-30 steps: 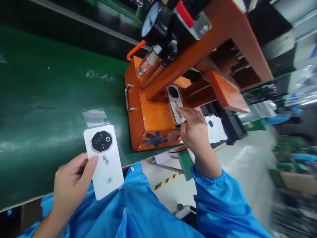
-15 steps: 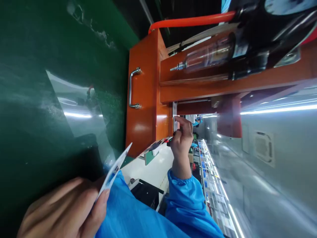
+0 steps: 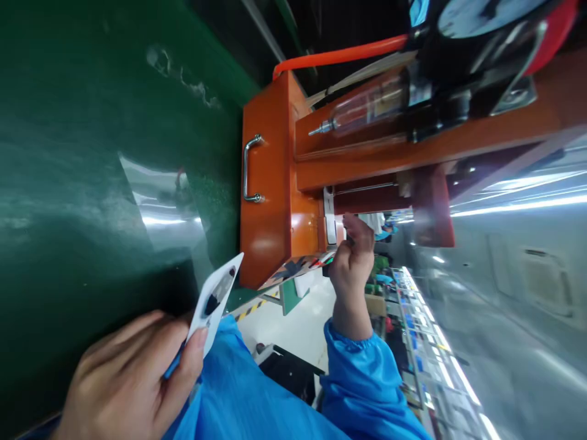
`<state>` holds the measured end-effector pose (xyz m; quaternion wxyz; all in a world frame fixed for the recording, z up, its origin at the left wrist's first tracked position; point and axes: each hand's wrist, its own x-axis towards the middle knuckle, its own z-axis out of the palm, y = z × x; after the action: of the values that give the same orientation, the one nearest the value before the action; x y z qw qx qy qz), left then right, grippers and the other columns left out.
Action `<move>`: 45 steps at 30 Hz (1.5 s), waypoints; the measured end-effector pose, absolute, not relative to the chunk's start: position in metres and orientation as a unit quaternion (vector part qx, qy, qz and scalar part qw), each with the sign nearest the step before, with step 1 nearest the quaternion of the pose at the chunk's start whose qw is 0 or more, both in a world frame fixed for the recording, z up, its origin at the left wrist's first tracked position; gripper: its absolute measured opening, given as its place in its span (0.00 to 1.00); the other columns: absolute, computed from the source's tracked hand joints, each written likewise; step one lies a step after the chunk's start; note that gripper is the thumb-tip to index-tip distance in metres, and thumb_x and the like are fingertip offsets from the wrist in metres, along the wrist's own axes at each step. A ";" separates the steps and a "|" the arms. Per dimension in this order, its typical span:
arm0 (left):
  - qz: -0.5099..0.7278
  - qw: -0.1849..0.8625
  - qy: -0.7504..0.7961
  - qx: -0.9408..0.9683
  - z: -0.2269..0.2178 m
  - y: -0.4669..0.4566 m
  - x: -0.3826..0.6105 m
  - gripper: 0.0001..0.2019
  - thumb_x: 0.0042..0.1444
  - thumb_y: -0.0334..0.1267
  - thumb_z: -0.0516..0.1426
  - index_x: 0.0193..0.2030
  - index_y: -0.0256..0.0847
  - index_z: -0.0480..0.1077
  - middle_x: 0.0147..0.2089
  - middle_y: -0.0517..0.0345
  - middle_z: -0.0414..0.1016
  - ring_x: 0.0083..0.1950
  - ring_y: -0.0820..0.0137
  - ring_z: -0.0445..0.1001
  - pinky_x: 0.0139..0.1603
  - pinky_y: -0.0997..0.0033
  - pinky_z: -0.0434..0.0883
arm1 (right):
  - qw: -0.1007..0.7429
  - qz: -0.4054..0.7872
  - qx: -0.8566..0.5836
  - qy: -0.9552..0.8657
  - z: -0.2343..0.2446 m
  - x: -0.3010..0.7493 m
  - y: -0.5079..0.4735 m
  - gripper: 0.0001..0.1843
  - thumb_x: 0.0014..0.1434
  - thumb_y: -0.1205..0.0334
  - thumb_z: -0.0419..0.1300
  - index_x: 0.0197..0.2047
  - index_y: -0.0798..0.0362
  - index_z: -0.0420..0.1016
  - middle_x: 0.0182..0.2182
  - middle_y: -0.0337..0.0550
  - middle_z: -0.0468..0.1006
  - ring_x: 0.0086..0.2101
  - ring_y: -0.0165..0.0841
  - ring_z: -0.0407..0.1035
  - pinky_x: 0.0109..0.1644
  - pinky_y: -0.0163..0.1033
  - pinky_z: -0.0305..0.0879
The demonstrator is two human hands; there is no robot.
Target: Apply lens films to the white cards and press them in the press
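My left hand [image 3: 132,379] is closed around a white phone back cover [image 3: 216,300] with a dark camera cut-out, held edge-on near the bottom left over the green belt [image 3: 68,153]. At the front of the orange press fixture [image 3: 270,201], my right hand [image 3: 352,256] has its fingers curled, fingertips beside another white cover [image 3: 329,217] that sits in the fixture's slot. Whether those fingers grip that cover is unclear. Blue sleeves cover both arms.
A clear plastic film [image 3: 160,208] lies on the green belt left of the fixture. The fixture has a metal handle [image 3: 250,168], an orange hose [image 3: 339,55] and a gauge assembly [image 3: 481,36] overhead. Factory aisle and workstations lie to the right.
The view tipped from above to low and sideways. My left hand kept the white cover, now turned slightly flatter to the camera. My right hand stayed at the fixture's slot, shifting slightly right.
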<state>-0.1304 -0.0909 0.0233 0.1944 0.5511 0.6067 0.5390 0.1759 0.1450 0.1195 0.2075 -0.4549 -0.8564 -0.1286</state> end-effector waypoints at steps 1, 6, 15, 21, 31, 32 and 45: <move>0.542 0.190 0.610 0.547 0.024 -0.089 -0.131 0.11 0.71 0.40 0.59 0.35 0.47 0.74 0.26 0.66 0.77 0.25 0.71 0.77 0.39 0.71 0.76 | 0.222 -0.136 -0.446 -0.856 0.118 0.178 0.141 0.30 0.66 0.70 0.50 0.67 0.49 0.75 0.59 0.55 0.79 0.60 0.48 0.73 0.65 0.61 0.72; 0.516 0.186 0.652 0.523 0.024 -0.086 -0.136 0.12 0.70 0.40 0.59 0.33 0.45 0.74 0.25 0.66 0.75 0.23 0.74 0.74 0.30 0.76 0.71 | 0.296 -0.140 -0.440 -0.836 0.105 0.196 0.118 0.23 0.69 0.66 0.54 0.64 0.47 0.76 0.57 0.55 0.79 0.60 0.50 0.74 0.65 0.66 0.71; 0.415 0.282 0.734 0.458 0.019 -0.094 -0.160 0.18 0.63 0.54 0.60 0.29 0.45 0.79 0.20 0.63 0.76 0.18 0.71 0.72 0.21 0.76 0.66 | 0.572 0.072 -0.608 -0.546 0.026 0.272 0.150 0.22 0.62 0.51 0.64 0.56 0.52 0.78 0.53 0.53 0.81 0.54 0.48 0.77 0.64 0.63 0.72; 0.404 0.307 0.795 0.333 0.018 -0.092 -0.167 0.18 0.53 0.56 0.65 0.34 0.41 0.83 0.25 0.57 0.82 0.21 0.65 0.77 0.20 0.74 0.70 | 0.619 0.212 -0.580 -0.485 -0.006 0.279 0.175 0.36 0.60 0.39 0.68 0.63 0.52 0.75 0.62 0.57 0.78 0.63 0.50 0.73 0.71 0.64 0.66; 0.445 0.292 0.813 0.238 0.029 -0.085 -0.165 0.18 0.44 0.50 0.70 0.37 0.38 0.83 0.29 0.54 0.83 0.26 0.61 0.80 0.22 0.71 0.74 | 0.606 0.298 -0.519 -0.524 -0.011 0.278 0.168 0.45 0.56 0.39 0.75 0.70 0.49 0.72 0.70 0.55 0.73 0.68 0.50 0.69 0.77 0.62 0.61; 0.444 0.297 0.813 0.232 0.029 -0.085 -0.166 0.19 0.44 0.50 0.70 0.38 0.38 0.83 0.28 0.54 0.83 0.27 0.60 0.80 0.22 0.70 0.75 | 0.600 0.301 -0.518 -0.530 -0.010 0.278 0.168 0.45 0.56 0.38 0.75 0.71 0.49 0.71 0.70 0.55 0.73 0.68 0.50 0.68 0.77 0.62 0.61; 0.423 0.281 0.833 0.219 0.055 -0.085 -0.150 0.20 0.51 0.53 0.68 0.44 0.40 0.81 0.34 0.53 0.85 0.29 0.56 0.82 0.23 0.65 0.76 | 0.550 0.261 -0.520 -0.599 0.001 0.276 0.171 0.47 0.59 0.35 0.72 0.72 0.51 0.67 0.70 0.59 0.72 0.67 0.49 0.69 0.76 0.57 0.63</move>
<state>-0.1495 -0.0850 0.0552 0.2815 0.2193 0.8330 0.4228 0.2765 0.1711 0.0008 0.5505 -0.5198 -0.5989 0.2611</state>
